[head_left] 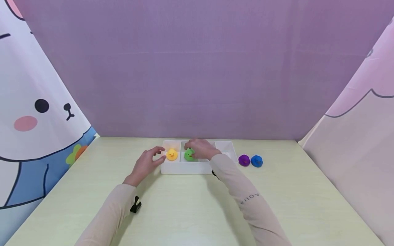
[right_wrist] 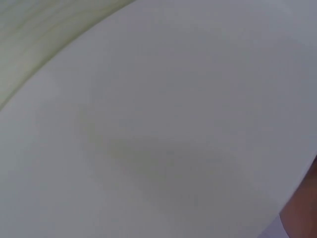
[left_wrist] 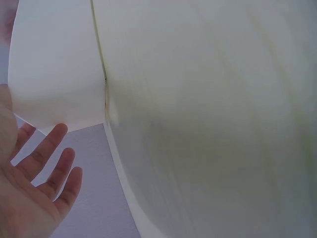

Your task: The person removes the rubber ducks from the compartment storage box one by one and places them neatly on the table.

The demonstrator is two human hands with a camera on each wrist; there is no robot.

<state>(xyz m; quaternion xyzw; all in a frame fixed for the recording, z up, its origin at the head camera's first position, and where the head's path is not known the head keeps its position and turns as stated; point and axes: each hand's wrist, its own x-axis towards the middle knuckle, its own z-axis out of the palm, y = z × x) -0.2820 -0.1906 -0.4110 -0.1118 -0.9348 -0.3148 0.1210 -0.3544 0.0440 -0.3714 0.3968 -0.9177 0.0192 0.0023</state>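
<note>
A white divided tray (head_left: 184, 168) sits on the table, its side filling much of the right wrist view. A yellow rubber duck (head_left: 171, 154) is in its leftmost compartment. My left hand (head_left: 147, 163) is at the tray's left end, thumb and fingers spread apart beside the yellow duck; the left wrist view shows the fingers loosely bent by the tray wall (left_wrist: 54, 64). Reaching over the tray, my right hand (head_left: 201, 149) holds a green rubber duck (head_left: 188, 155) between thumb and fingers in the compartment beside the yellow one. The right wrist view catches only a sliver of this hand (right_wrist: 302, 213).
A purple rubber duck (head_left: 244, 160) and a blue rubber duck (head_left: 257, 161) stand side by side on the table, just right of the tray. Behind the pale wooden table (head_left: 184, 208) hangs a purple cloth (head_left: 197, 75). Printed cloths flank both sides.
</note>
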